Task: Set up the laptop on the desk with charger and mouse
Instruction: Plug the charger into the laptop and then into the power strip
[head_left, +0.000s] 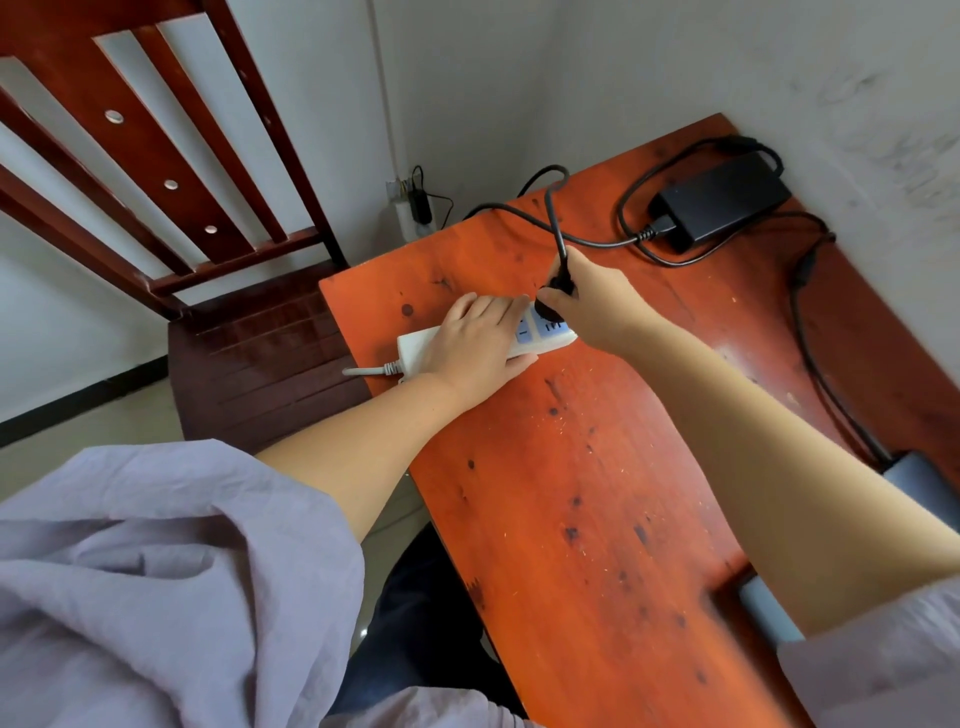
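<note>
- Two bare hands meet over a white power strip (415, 349) at the far left of an orange-red wooden desk (597, 493): the left hand (475, 345) lies flat across the strip, fingers extended and pressing it down, while the right hand (597, 306) has its fingers closed around a black plug (558, 291) held at the strip's far-end sockets.
- The charger brick (722, 200) sits at the far right corner, its black cable (597, 241) looping back to the plug; a second lead runs along the right edge toward a grey laptop (914, 478), mostly cut off.
- Risk, as judged: misaligned pins could jam or skid the strip, which overhangs the desk's left edge, if the left hand eases; taut cable could drag the brick.
- Hidden: the plug's pins and the chosen socket, under the fingers. No mouse is in view.
- A wooden chair (156, 171) stands left.
</note>
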